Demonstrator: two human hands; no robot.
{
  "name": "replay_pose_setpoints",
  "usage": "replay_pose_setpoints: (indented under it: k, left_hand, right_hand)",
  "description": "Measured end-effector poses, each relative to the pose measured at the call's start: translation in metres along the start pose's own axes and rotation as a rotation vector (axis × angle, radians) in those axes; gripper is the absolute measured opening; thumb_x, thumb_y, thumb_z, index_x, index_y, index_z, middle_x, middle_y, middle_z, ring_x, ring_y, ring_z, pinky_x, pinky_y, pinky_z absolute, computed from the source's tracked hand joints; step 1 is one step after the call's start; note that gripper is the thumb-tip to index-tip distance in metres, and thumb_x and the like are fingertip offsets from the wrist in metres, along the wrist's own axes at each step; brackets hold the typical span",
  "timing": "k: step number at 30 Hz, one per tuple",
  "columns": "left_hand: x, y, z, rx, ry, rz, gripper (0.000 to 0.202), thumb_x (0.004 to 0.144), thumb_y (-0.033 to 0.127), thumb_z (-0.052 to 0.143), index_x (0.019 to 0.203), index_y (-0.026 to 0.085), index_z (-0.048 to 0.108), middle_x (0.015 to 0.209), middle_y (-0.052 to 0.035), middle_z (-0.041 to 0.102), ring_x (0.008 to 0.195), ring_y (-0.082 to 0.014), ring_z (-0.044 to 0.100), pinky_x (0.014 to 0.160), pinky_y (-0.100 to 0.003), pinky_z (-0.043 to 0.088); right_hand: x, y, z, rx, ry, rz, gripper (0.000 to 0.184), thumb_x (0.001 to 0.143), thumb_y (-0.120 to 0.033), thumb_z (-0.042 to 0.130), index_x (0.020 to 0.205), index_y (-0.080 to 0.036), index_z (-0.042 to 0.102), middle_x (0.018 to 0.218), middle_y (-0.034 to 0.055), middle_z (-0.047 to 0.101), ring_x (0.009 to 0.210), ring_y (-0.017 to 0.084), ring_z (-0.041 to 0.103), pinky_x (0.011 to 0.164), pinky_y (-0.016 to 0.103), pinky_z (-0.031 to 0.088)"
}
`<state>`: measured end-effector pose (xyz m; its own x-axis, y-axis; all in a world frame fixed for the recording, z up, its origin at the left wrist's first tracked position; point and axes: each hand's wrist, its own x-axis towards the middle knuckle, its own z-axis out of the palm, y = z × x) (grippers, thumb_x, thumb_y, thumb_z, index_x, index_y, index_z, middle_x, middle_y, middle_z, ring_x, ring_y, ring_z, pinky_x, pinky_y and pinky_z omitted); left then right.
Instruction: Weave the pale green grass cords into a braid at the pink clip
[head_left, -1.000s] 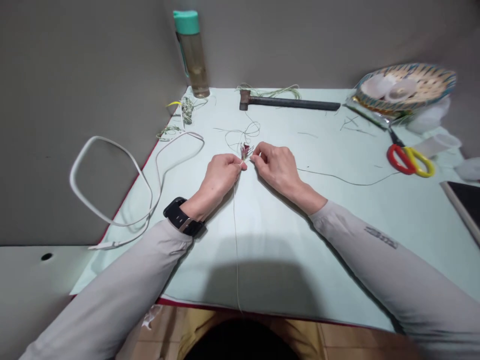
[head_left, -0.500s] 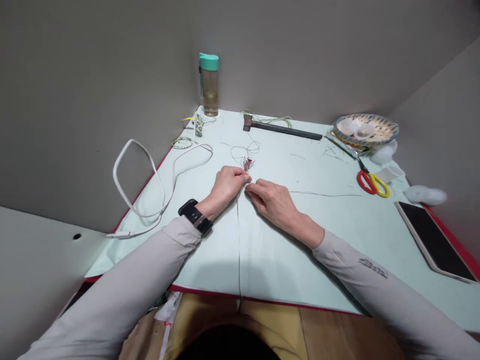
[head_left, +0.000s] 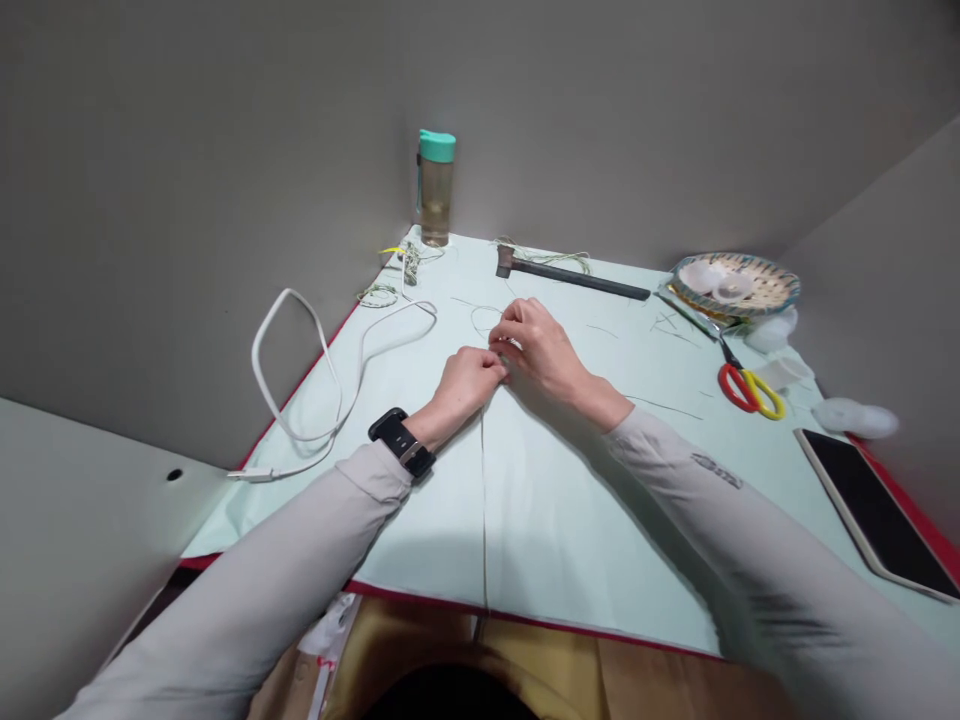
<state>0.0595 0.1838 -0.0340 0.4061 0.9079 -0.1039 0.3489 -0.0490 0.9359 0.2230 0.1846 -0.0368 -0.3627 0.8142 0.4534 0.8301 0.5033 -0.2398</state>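
My left hand (head_left: 466,382), with a black watch (head_left: 401,440) at the wrist, is closed in a pinch on a small bundle of thin strands, now almost wholly hidden by my fingers. Just above its fingertips, my right hand (head_left: 546,348) is closed with curled fingers; what they pinch is hidden. A long pale cord (head_left: 484,500) runs from below my left hand over the table's front edge. Beyond the hands, a thin strand (head_left: 480,318) lies in a loop. Another thin strand (head_left: 664,407) stretches to the right, partly under my right forearm.
Scissors (head_left: 739,388), a woven basket (head_left: 776,290) and a tablet-like device (head_left: 877,510) lie at the right. An axe-shaped hammer (head_left: 577,278) and a bottle (head_left: 436,195) are at the back. A white cable (head_left: 292,438) loops at the left of the covered table (head_left: 585,560).
My right hand has moved up and over the bundle, covering the splayed reddish strands that showed before. My left hand keeps its pinch. The whole view has shifted slightly.
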Motion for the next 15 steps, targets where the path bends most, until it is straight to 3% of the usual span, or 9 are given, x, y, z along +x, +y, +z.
replay_pose_setpoints:
  k: [4,8,15]
  left_hand:
    - [0.002,0.001,-0.001,-0.004,0.011,-0.012,0.028,0.077,0.007,0.055,0.052,0.019,0.06,0.055,-0.0008,0.057,0.067,-0.0181,0.056,0.069,-0.03,0.038]
    - [0.001,0.002,-0.002,-0.024,0.013,-0.029,0.025,0.077,0.006,0.053,0.06,0.018,0.068,0.057,-0.0004,0.059,0.066,-0.0174,0.056,0.07,-0.03,0.039]
    - [0.002,0.0,-0.003,-0.056,0.019,-0.054,0.023,0.077,0.008,0.053,0.06,0.018,0.066,0.054,0.0017,0.053,0.057,-0.0147,0.045,0.063,-0.03,0.034]
  right_hand:
    - [-0.006,0.006,0.006,0.03,-0.04,-0.096,0.025,0.098,-0.011,0.05,0.081,-0.016,0.069,0.09,0.0099,0.059,0.088,0.021,0.046,0.071,0.033,0.037]
    - [-0.017,0.013,0.003,0.063,-0.034,-0.169,0.024,0.104,-0.017,0.049,0.094,-0.016,0.071,0.094,0.0102,0.062,0.09,0.021,0.049,0.074,0.033,0.042]
    - [-0.032,0.021,0.0,0.076,0.002,-0.259,0.018,0.103,-0.015,0.051,0.106,-0.018,0.069,0.098,0.0096,0.064,0.093,0.02,0.052,0.077,0.033,0.046]
